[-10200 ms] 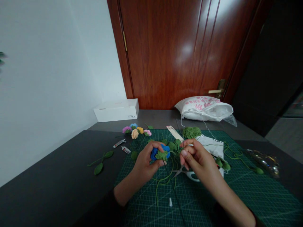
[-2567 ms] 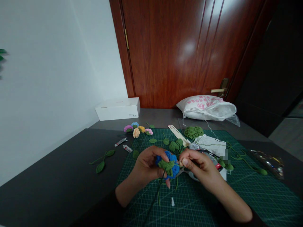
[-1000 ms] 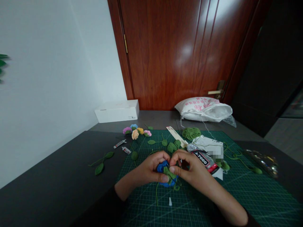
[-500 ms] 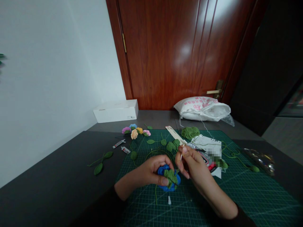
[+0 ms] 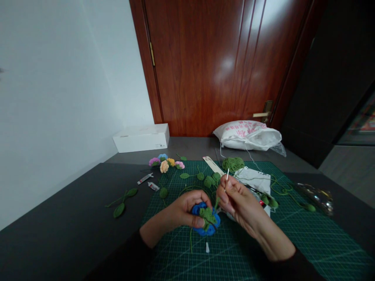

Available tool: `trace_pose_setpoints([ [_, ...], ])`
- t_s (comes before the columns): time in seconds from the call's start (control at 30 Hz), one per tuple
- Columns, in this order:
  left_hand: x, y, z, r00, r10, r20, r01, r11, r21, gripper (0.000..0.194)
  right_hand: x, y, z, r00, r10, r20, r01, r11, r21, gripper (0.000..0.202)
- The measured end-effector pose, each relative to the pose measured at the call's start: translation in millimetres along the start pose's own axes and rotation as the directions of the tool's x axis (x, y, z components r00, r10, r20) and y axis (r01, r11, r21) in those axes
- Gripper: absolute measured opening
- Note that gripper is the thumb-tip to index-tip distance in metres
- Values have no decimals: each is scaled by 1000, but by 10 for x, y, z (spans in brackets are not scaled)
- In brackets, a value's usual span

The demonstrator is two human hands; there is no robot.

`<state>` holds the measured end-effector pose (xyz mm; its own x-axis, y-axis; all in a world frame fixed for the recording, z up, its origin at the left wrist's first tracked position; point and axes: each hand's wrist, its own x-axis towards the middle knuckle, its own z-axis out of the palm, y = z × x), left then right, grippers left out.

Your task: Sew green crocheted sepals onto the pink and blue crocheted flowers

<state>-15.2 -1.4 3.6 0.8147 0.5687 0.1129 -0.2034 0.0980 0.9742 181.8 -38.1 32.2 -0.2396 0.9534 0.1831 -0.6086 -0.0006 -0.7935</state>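
Observation:
My left hand [image 5: 187, 210] grips a blue crocheted flower [image 5: 202, 231], its thumb pressed on the green crocheted base [image 5: 207, 215] that faces up. A short green strand [image 5: 216, 203] rises from the flower's far edge toward the other hand. Just to the right, my right hand [image 5: 237, 197] is closed in a pinch around a thin metal needle [image 5: 227, 174] whose tip points up; whether it is plain or hooked is too small to tell. Below the flower, a small white cap-like piece [image 5: 207, 247] lies on the green cutting mat [image 5: 234, 257].
Colourful crocheted flowers [image 5: 164, 167], two small tubes [image 5: 153, 186] and a leaf sprig [image 5: 119, 210] lie left. Behind my hands are green leaves [image 5: 208, 181], a yarn bundle [image 5: 233, 164] and a ruler [image 5: 212, 166]. A white box [image 5: 140, 139] and white bag [image 5: 246, 134] stand farther back.
The needle now stands higher above my right fingers, and that hand's fingers are drawn closer together. My left hand keeps hold of the flower. The whole view has shifted slightly.

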Motion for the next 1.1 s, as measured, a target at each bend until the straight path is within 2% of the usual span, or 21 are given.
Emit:
trace_pose_setpoints([
  [0.13,5,-19,18,1000,-18,-5,17,1000,-2,44,17,-108,-83,988,-111,-105,123,986,113,28],
  [0.27,-3,-11,55,1000,-25,0,25,1000,10,42,16,-150,-98,977,-154,-149,175,975,134,30],
  [0.33,-18,20,74,1000,-17,-5,17,999,45,43,10,-152,-99,979,-154,-134,165,983,75,31],
  [0.43,-46,83,76,998,48,-28,-44,991,124,48,-3,-147,-128,983,-171,-65,155,968,-196,28],
  [0.5,-61,121,51,990,134,-44,-123,972,198,46,-15,-144,-156,981,-192,6,175,883,-436,22],
  [0.6,-79,166,-20,968,244,-55,-211,913,350,33,-45,-152,-163,964,-237,120,246,624,-741,11],
  [0.67,-89,188,-71,954,292,-60,-239,869,433,31,-75,-166,-134,938,-278,206,310,415,-855,8],
  [0.73,-101,206,-113,940,331,-77,-255,837,485,31,-108,-186,-96,908,-310,283,371,276,-887,13],
  [0.87,-130,244,-152,915,384,-125,-264,803,534,30,-158,-218,-56,877,-342,337,412,176,-894,15],
  [1.1,-150,325,-154,887,438,-146,-277,758,591,23,-176,-213,-77,861,-344,375,430,97,-898,16],
])
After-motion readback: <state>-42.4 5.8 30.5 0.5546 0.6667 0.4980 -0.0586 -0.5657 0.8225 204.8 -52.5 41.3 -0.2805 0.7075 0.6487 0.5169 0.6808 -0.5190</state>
